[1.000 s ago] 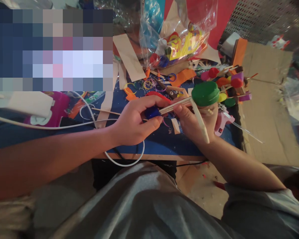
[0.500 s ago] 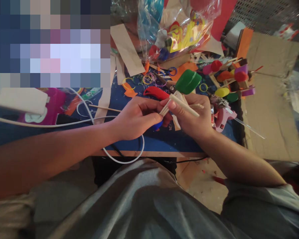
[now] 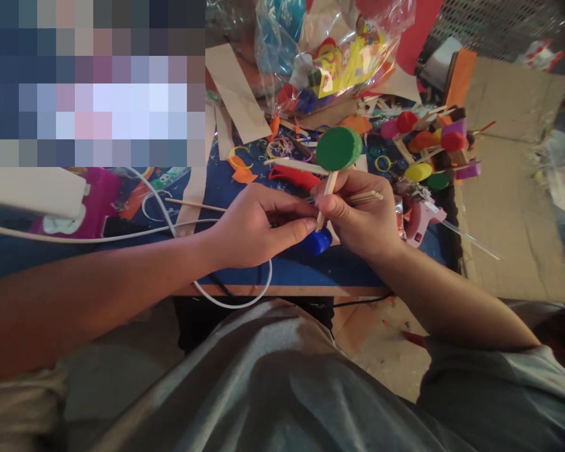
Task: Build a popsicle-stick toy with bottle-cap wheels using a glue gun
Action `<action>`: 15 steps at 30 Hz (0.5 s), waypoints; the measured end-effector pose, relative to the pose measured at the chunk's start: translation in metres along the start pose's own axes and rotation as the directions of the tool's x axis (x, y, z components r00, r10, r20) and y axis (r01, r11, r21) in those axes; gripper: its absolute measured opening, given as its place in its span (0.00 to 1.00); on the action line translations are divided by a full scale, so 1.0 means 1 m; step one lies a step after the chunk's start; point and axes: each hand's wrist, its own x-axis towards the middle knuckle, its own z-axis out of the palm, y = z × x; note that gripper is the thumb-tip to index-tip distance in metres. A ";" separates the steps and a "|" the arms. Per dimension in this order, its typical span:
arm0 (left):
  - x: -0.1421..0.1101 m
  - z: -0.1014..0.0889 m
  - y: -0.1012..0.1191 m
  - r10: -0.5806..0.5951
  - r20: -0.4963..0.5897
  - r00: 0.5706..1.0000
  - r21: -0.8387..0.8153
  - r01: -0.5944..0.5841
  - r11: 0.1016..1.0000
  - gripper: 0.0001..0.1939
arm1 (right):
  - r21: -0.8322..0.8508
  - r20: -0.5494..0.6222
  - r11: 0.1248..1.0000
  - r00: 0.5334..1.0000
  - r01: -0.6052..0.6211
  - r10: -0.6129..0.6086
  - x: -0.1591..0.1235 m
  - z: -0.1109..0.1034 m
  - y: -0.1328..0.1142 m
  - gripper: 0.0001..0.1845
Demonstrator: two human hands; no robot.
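Note:
Above the table's front edge, my two hands hold a small frame of wooden sticks (image 3: 330, 185). A green bottle cap (image 3: 338, 149) sits at its upper end, its flat face turned toward me. At the lower end is a blue cap (image 3: 319, 242), partly behind the fingers. My right hand (image 3: 365, 216) is closed around the sticks, thumb in front, with more stick ends (image 3: 365, 196) poking out to the right. My left hand (image 3: 258, 226) pinches the frame's left side near the blue cap; its fingertips are partly hidden. Another pale stick (image 3: 294, 164) points left from behind the green cap.
Right of my hands lie a pink glue gun (image 3: 424, 221) and a stick model with coloured caps (image 3: 437, 144), beside a cardboard sheet (image 3: 508, 188). A white cable (image 3: 268, 276) loops below my left wrist. Behind are a plastic bag (image 3: 334, 56) and a red-handled tool (image 3: 294, 177).
The stick frame has been turned, so the green cap now faces me and the blue cap shows more fully below. My left fingers have shifted slightly right along it.

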 end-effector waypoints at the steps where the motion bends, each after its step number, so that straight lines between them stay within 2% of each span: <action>1: 0.000 0.000 0.000 0.019 -0.012 1.000 0.017 -0.019 1.000 0.05 | -0.014 0.000 1.000 1.000 0.006 -0.006 0.000 0.000 0.000 0.30; 15: 0.000 -0.002 0.003 0.096 0.000 0.995 0.114 -0.096 0.989 0.09 | 0.006 0.010 1.000 1.000 -0.013 0.013 0.001 -0.004 0.005 0.31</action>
